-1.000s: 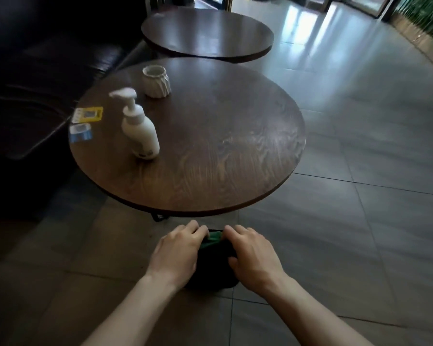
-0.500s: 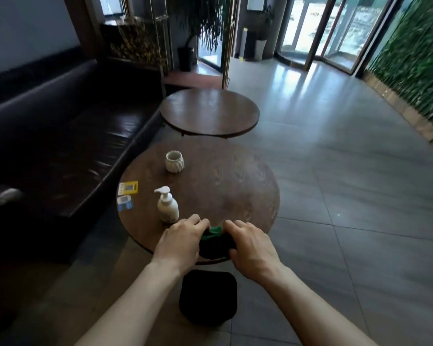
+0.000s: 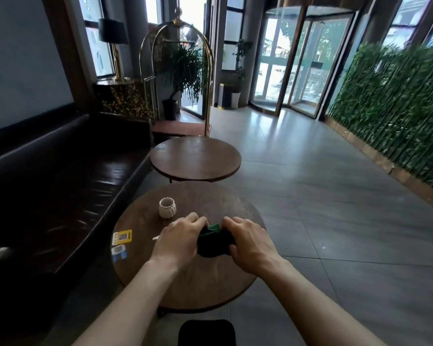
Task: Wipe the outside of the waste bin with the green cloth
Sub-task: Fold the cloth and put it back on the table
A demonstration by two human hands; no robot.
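Note:
The green cloth [image 3: 213, 242] is bunched into a dark wad between my two hands, held above the near round table [image 3: 185, 290]. My left hand [image 3: 178, 242] grips its left side and my right hand [image 3: 251, 243] grips its right side. The black waste bin [image 3: 206, 332] stands on the floor below my forearms, at the bottom edge of the view, apart from both hands and the cloth. Only its dark top outline shows.
On the near table are a white ribbed cup [image 3: 167, 208], a yellow card [image 3: 122, 237] and a blue card [image 3: 118, 253]. A second round table [image 3: 195, 158] stands behind it. A dark leather bench [image 3: 60, 181] runs along the left, grey tiled floor [image 3: 335, 221] to the right.
My hands have risen off the bin with the cloth and now hold it over the table. The view has tilted up, so the bin has dropped to the bottom edge.

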